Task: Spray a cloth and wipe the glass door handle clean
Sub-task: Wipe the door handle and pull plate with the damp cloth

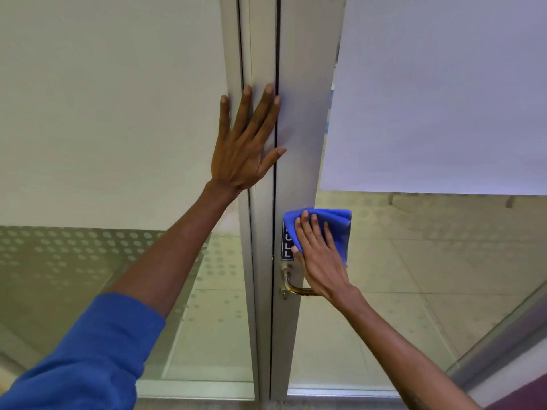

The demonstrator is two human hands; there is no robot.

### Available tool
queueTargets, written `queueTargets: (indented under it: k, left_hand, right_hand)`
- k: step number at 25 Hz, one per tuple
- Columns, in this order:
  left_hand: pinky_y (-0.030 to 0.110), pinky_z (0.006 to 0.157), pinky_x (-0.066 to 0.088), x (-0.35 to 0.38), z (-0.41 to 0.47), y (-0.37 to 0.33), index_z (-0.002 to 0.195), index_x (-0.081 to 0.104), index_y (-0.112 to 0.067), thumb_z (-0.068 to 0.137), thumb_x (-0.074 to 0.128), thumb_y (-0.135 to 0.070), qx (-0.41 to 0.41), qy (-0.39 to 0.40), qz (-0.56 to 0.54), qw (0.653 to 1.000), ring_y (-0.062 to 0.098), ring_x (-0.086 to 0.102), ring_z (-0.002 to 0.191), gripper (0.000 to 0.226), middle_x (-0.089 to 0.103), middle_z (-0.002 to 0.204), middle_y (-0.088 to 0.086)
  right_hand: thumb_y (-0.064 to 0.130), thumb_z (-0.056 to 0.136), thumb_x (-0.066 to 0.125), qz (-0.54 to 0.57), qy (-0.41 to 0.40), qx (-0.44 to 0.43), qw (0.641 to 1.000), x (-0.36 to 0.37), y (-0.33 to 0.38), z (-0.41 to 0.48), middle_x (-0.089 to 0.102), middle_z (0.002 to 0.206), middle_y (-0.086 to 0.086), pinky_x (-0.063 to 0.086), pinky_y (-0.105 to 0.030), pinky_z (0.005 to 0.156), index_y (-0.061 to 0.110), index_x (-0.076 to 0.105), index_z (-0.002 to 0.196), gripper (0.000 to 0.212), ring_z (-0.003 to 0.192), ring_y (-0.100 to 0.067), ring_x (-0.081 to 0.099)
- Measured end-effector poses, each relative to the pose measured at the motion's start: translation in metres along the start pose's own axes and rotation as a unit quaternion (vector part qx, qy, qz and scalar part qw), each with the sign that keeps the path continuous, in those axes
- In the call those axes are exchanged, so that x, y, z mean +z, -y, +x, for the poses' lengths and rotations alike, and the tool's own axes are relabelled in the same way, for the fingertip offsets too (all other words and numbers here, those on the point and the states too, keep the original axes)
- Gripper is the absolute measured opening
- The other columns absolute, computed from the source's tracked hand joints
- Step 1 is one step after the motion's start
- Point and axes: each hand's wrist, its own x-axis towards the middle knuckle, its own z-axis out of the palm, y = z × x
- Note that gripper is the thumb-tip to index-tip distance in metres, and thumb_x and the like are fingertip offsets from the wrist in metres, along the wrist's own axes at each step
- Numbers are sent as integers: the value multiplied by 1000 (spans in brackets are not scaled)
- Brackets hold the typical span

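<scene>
A blue cloth [337, 223] is pressed flat against the grey metal door frame [299, 143] just above the handle, under the fingers of my right hand [321, 258]. The brass lever handle [291, 284] sticks out below the cloth; my right wrist covers its outer end. A small dark sign [286, 250] on the frame is partly covered by the cloth. My left hand [247, 143] lies flat with fingers spread on the frame higher up, across the dark gap between the two doors. No spray bottle is in view.
Frosted glass panels [118, 99] fill the upper doors on both sides, with a dotted clear strip [74, 255] at lower left. Tiled floor [414, 261] shows through the lower right glass. An angled metal rail [503, 344] runs at the lower right.
</scene>
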Motion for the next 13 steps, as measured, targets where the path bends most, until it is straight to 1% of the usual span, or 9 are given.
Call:
queueTargets:
  k: [3,6,8,10,11,13]
  left_hand:
    - [62,121,4,-1,1,-2,157,21,-12,100,26,-64,-2,3,6,1000,40,21,150,78,27,163,13]
    - [62,120,4,-1,1,-1,157,22,-12,100,25,-65,-5,2,10,1000,41,22,150,78,28,163,13]
    - [63,120,4,-1,1,-1,157,23,-11,99,25,-64,-4,1,8,1000,41,22,150,78,28,163,13]
    - [63,120,4,-1,2,-1,157,23,-11,99,25,-64,-2,3,9,1000,41,22,150,79,28,163,13]
    - [63,120,5,-1,1,-1,157,23,-11,99,25,-64,-1,4,11,1000,41,22,150,79,28,163,13]
    - [64,121,5,-1,1,-2,157,23,-11,99,26,-64,-2,5,11,1000,41,21,150,79,28,163,13]
  right_hand:
    - [40,108,25,-57,18,-74,995,-13,-19,-1,-4,169,0,-8,-40,125,16,1,161,62,157,-20,-5]
    - [41,107,18,-80,44,-108,990,-18,-30,0,2,170,-1,-1,-45,125,15,6,161,61,156,-21,-2]
    - [40,108,19,-91,54,-127,986,-15,-33,-3,-1,170,0,-2,-45,125,15,4,161,61,156,-19,-3]
    - [39,109,25,-96,66,-142,983,-9,-35,-7,-2,169,1,-7,-43,125,16,3,161,61,156,-18,-4]
    - [39,109,27,-94,71,-144,982,-5,-36,-9,0,169,1,-10,-41,125,16,4,161,61,156,-18,-3]
    - [40,109,30,-89,90,-149,981,2,-39,-13,3,169,1,-10,-40,124,17,6,161,62,156,-18,1]
